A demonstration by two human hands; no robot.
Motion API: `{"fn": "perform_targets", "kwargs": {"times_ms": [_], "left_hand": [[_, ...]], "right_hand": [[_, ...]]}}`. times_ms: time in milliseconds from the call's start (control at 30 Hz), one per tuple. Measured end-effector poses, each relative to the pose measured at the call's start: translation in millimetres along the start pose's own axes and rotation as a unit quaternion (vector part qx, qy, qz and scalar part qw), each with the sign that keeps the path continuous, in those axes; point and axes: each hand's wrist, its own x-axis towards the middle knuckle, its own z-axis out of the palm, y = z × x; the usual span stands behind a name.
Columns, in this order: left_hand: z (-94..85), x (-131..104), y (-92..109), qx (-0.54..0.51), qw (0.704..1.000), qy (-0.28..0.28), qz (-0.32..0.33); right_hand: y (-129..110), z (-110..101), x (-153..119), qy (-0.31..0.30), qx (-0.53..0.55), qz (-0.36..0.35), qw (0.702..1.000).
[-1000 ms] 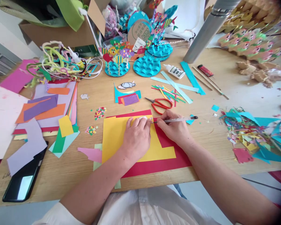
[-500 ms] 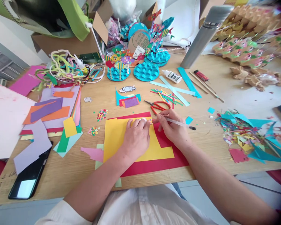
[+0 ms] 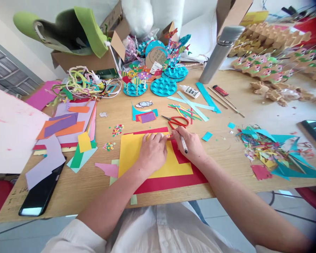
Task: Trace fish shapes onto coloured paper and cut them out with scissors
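My left hand (image 3: 154, 149) rests on the yellow paper (image 3: 130, 151), its fingers curled down near the far edge. Under its fingertips a small white paper cutout (image 3: 162, 134) is held against the sheet, mostly hidden. My right hand (image 3: 188, 140) grips a white pen (image 3: 183, 143) close to the left fingertips; the pen's tip is hidden. Beneath the yellow paper lies a red sheet (image 3: 171, 183). Just beyond my right hand are red-handled scissors (image 3: 179, 121), lying with their handles apart. A fish-shaped paper cutout (image 3: 144, 104) lies farther back, beyond the coloured scraps (image 3: 148, 117).
Paper scraps (image 3: 263, 144) are heaped on the right. A glue bottle (image 3: 191, 91), sticks (image 3: 226, 100) and a grey flask (image 3: 221, 56) stand or lie behind. Stacked coloured sheets (image 3: 61, 123) and a phone (image 3: 43, 193) are on the left. Blue discs (image 3: 163, 86) sit at the back.
The pen has swung in my right hand: its back end pointed right and now points down toward my wrist. My left hand stays on the yellow paper. The whole view has shifted slightly.
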Motion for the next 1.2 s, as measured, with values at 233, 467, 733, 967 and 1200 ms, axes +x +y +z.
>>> {"fn": "perform_targets", "kwargs": {"times_ms": [233,467,733,967,1200], "left_hand": [[-21.2,9,-16,-0.029,0.995,-0.086,0.029],[-34.9,20,-38,-0.059,0.987,-0.123,0.081],[-31.4,21,-53,-0.107,0.979,-0.154,0.082],[-26.1,22,-58,-0.143,0.975,-0.165,0.047],[-30.7,24,-58,-0.182,0.966,-0.184,0.026]], "right_hand": [[2,1,1,0.009,-0.025,-0.023,0.999],[3,3,1,0.005,-0.059,-0.034,0.998],[-2,-3,4,-0.020,-0.062,-0.030,0.997],[-24,-12,-11,-0.061,0.222,0.051,0.972],[-36,11,-27,-0.016,0.258,0.092,0.962]]}}
